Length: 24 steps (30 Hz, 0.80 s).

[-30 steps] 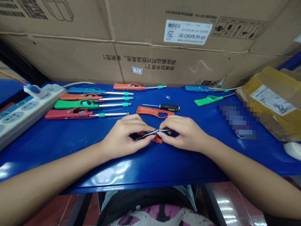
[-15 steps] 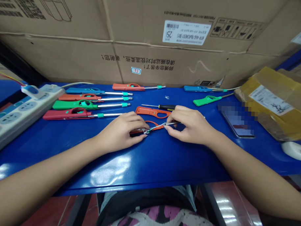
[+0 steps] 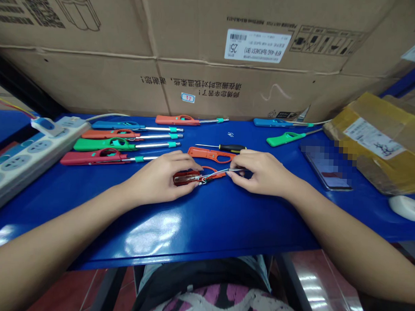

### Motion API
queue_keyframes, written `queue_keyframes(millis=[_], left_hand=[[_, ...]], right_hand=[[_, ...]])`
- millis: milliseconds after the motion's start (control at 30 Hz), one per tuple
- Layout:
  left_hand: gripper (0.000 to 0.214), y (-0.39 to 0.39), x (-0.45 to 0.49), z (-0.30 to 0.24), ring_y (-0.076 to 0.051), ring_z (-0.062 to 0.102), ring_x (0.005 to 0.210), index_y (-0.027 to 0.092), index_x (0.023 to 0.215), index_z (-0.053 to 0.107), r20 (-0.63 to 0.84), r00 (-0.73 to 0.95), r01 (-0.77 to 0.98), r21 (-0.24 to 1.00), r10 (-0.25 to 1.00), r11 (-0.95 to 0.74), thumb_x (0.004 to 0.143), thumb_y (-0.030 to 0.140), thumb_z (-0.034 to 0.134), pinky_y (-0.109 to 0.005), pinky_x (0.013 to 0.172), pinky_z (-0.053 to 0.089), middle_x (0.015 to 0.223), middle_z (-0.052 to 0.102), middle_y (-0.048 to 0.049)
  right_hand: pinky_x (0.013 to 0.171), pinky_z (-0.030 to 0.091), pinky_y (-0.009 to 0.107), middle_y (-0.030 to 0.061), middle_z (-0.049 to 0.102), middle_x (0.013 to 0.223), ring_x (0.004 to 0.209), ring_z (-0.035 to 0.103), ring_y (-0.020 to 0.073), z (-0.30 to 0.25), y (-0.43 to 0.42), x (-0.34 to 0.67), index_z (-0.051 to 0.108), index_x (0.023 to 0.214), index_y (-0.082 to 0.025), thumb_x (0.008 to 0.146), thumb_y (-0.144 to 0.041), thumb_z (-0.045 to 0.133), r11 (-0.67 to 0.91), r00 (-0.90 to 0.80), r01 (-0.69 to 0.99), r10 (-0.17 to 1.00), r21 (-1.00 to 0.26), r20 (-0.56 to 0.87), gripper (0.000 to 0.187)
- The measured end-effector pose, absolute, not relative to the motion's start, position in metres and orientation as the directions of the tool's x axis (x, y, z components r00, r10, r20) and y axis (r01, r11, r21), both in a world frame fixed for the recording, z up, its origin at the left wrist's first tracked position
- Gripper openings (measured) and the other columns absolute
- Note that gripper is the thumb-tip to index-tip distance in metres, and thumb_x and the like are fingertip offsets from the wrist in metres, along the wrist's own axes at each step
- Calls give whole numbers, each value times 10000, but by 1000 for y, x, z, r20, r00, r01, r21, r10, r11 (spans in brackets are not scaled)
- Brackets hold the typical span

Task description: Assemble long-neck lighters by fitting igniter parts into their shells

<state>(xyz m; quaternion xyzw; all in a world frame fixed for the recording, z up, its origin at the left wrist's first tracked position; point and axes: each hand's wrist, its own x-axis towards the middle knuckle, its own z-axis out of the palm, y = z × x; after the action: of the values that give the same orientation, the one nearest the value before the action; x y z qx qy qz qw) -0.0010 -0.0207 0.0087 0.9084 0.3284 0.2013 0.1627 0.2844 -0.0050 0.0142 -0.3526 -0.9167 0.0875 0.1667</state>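
An orange lighter half-shell with a clear fuel tank and thin wires inside lies on the blue table. My left hand is closed around its back end, thumb on the near side and fingers on the far side. Between the thumb and fingers of my right hand is a thin metal lighter tube, mostly hidden by the hand. It slants toward the front of the shell, where wires show. Just beyond lies the other orange half-shell, beside a screwdriver with a black and yellow handle.
Several long lighters, among them a red one, lie at the left beside a power strip. Farther back are an orange, a blue and a green lighter. A phone and a taped parcel stand right. A large carton forms the back.
My left hand has shifted slightly left and its fingers have loosened, so the clear tank in the shell now shows. The right hand keeps the tube in nearly the same place.
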Motion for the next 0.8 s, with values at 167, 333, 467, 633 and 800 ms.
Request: queue_keyframes(millis=[167,333,467,633,800], left_hand=[[220,-18,-6,12,-199,670,994,209,1094,734,205,714,545,438,670,-715,957,292,583,-337,907,528,1080,719,-49],[244,-16,-6,13,-199,671,1002,222,1110,740,177,696,568,457,696,-684,975,319,561,-331,909,536,1102,702,-54],[267,-15,-8,13,-191,674,971,200,1131,737,147,703,564,480,695,-672,965,341,582,-316,890,549,1112,686,-69],[262,-18,-5,10,-178,674,956,181,1091,754,175,695,543,507,697,-669,978,323,565,-305,900,543,1089,690,-72],[258,-21,1,8,-182,671,931,177,1059,757,181,662,540,558,727,-630,983,307,547,-323,881,547,1047,686,-80]], right_hand=[[617,329,266,4,615,707,683,542,138,14,-5,284,605,769,-182,917,-299,576,750,-738,600,653,-279,169,191],[619,328,264,8,629,736,684,552,135,11,-5,283,631,801,-182,921,-310,575,750,-735,600,654,-278,179,184],[616,334,262,8,632,745,683,555,132,10,-5,282,639,811,-185,916,-309,578,752,-737,594,651,-287,180,174],[623,347,262,13,642,762,700,567,137,9,-6,281,643,819,-186,911,-309,579,757,-735,590,647,-281,203,167],[625,355,262,18,647,771,706,573,143,9,-6,280,642,823,-188,906,-306,586,756,-729,590,650,-284,217,154]])
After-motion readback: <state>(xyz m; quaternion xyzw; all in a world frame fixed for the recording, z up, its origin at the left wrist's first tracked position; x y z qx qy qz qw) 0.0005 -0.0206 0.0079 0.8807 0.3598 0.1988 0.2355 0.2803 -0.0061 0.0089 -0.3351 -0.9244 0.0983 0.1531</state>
